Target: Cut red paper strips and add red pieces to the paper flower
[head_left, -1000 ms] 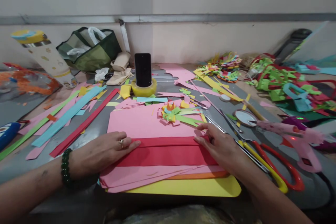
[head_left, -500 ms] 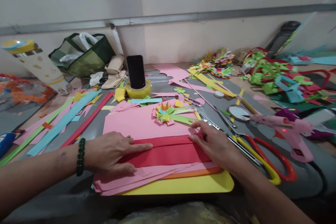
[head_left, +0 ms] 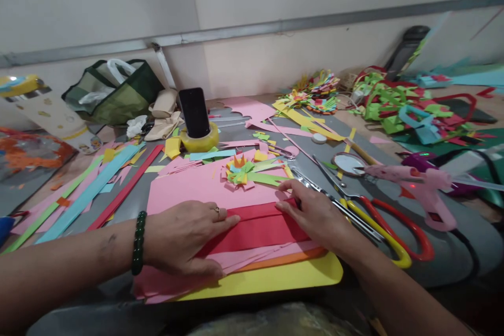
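While palm-down, left hand outspread.

Lighting was dim to moderate, soft and indoor, with the source out of frame. The wall looked faintly pink mid-frame and greyer at upper left. The left hand threw a soft shadow on the near pink sheets; the bottom edge fell almost black. Small glare spots hit the bottle's yellow lid; dull sheen on the grey surface. Wide-angle distortion leaned and stretched the bottle at left. Scraps near the left edge were soft, fine detail smeary.
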`<state>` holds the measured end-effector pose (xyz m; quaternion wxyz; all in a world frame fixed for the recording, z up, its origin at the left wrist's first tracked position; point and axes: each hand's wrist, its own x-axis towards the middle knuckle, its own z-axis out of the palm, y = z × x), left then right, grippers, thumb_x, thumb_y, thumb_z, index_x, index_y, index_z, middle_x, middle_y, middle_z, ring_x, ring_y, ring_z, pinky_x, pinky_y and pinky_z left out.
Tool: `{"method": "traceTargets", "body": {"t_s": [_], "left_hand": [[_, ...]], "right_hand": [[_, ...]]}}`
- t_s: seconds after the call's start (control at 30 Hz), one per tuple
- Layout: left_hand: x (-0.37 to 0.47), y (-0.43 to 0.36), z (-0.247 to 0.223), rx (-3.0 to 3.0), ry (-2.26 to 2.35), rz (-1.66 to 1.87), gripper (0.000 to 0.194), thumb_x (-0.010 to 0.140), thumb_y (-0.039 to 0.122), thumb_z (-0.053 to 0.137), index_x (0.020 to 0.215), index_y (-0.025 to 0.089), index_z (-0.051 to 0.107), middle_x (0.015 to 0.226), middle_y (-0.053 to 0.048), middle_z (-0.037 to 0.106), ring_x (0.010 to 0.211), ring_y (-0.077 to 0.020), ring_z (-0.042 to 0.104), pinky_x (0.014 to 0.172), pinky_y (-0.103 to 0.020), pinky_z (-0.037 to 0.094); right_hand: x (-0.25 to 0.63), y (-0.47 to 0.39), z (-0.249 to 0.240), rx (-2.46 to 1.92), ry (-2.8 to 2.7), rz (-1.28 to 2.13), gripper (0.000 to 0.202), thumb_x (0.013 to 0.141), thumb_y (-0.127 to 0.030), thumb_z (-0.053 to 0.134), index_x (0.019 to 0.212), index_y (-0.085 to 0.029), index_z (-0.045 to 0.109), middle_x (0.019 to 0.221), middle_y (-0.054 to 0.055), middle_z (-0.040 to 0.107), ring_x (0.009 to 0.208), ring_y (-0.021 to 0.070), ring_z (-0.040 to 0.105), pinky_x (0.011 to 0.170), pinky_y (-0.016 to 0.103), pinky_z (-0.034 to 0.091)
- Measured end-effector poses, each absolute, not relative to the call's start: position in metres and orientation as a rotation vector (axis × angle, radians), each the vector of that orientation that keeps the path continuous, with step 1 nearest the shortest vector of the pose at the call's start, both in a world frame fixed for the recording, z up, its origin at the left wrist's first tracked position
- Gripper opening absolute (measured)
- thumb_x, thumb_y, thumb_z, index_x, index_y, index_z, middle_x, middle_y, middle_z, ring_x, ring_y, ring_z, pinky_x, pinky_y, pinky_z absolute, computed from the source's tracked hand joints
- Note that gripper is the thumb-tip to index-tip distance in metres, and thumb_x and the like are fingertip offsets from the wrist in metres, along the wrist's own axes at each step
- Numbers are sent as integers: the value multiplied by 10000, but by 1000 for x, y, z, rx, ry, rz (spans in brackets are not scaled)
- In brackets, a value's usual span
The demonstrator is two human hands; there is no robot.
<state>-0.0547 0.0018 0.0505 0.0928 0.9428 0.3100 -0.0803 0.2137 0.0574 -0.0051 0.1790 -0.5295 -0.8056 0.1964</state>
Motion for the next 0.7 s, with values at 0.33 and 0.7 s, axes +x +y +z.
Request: {"method": "traceTargets", "body": {"t_s": [0.33, 0.7], "left_hand": [[-22, 21, 48, 2875, 921, -373, 896, 795, 760, 313, 1454, 152, 289, 744, -81, 668, 592, -233, 628, 516, -303, 415], [12, 31, 39, 2885, 859, -234, 1007, 729, 823, 312, 1380, 56, 356, 835, -122, 663, 609, -235, 618, 506, -304, 427]], "right_hand": [[212, 54, -4, -1491, -2250, 516, 243, 847, -312, 547, 1071, -220, 538, 848, 27, 693, 720, 190, 645, 616, 263, 422], [213, 53, -5, -1457, -2212, 557, 297, 841, -314, 552, 1113, -200, 516, 911, 50, 682, 792, 200, 639, 666, 276, 433]]}}
